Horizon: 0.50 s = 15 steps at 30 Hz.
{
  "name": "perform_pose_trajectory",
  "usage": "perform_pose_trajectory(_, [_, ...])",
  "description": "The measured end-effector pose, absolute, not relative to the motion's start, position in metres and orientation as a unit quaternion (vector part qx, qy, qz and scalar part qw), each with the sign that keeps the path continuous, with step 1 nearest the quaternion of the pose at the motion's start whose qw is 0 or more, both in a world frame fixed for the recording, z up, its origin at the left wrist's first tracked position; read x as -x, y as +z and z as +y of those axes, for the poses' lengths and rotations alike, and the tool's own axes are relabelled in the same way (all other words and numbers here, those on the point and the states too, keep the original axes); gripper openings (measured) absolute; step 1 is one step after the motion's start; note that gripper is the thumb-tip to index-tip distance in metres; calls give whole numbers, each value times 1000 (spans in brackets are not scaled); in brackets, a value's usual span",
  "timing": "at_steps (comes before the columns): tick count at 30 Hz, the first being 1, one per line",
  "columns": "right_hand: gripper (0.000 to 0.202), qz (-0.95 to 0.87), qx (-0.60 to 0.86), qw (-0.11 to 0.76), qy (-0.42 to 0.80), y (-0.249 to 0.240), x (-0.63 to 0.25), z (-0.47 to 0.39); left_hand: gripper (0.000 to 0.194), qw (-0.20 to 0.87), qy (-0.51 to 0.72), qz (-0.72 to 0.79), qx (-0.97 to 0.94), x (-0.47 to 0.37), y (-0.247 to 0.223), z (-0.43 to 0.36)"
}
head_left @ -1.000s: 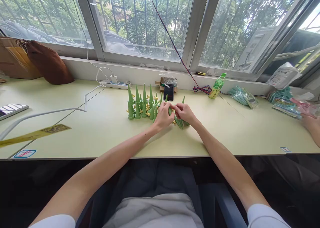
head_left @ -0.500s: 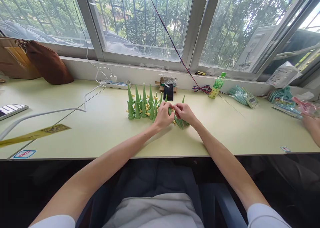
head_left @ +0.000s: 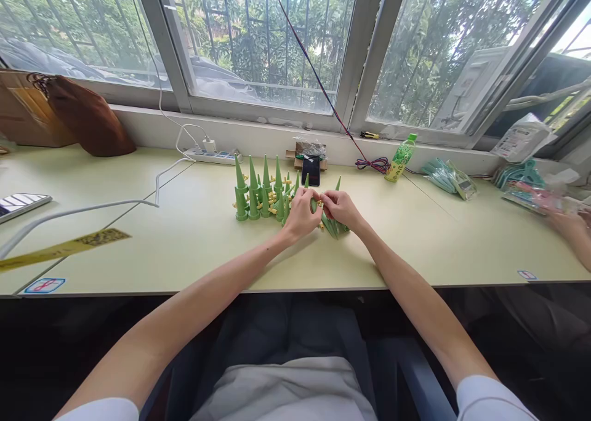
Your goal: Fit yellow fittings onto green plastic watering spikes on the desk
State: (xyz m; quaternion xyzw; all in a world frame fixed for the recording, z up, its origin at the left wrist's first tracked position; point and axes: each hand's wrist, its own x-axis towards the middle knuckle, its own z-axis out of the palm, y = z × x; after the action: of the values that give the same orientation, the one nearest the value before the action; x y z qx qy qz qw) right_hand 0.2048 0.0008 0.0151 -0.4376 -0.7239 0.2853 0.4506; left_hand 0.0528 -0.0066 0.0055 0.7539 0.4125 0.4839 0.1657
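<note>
My left hand (head_left: 301, 215) is closed around a green plastic watering spike (head_left: 314, 205), little of which shows between the fingers. Right beside it, my right hand (head_left: 342, 208) makes a pinch at the spike's near side; what its fingertips hold is hidden. Several green cone-shaped spikes with small yellow valves (head_left: 253, 202) stand upright in rows left of my hands. Under and beside my right hand, more green spikes (head_left: 331, 226) lie on the table, their tips pointing toward me.
Behind the spikes lies a dark phone (head_left: 311, 170) against a small carton. A green drink bottle (head_left: 401, 158) stands near the sill, with a power strip (head_left: 217, 156) farther left. At the right edge, another person's hand (head_left: 570, 227) is by pink plastic-wrapped items.
My hands stay almost in place, with only tiny finger movement. At the far right, the other person's hand and the pink item have shifted left.
</note>
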Motion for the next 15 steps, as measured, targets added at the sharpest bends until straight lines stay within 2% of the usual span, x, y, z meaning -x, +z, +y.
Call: perform_pose_trajectory(15, [49,-700,448,466,303,12,-204,4,18,161,498,409,-748,-55,5,-7])
